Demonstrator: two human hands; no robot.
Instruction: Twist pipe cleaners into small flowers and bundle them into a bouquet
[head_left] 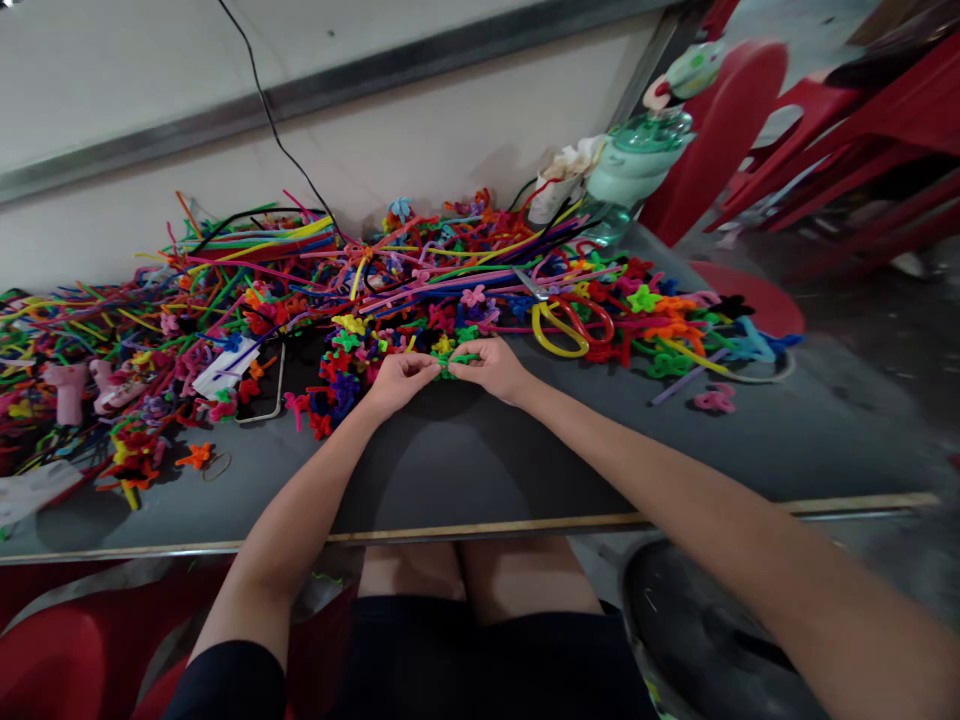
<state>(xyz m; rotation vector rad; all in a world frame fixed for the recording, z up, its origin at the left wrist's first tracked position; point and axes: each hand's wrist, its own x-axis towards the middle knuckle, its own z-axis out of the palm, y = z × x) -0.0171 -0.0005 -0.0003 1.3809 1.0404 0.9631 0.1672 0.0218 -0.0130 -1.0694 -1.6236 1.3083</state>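
Between my two hands is a small green pipe cleaner piece [445, 366], held over the dark table. My left hand [405, 380] pinches its left side with thumb and forefinger. On its other side, the fingertips of my right hand [491, 370] are closed on the same piece. Fingers cover part of it, so its full shape is hidden. Just behind the hands lie bent pipe cleaner shapes, among them a yellow one [351, 324] and a pink flower-like one [473, 296].
A heap of loose pipe cleaners [247, 240] lines the wall. Scissors [559, 330] with yellow and red handles lie right of my hands. A teal bottle [630, 170] and a white cup [551, 198] stand at the back right. The table's front edge [480, 530] is near my lap.
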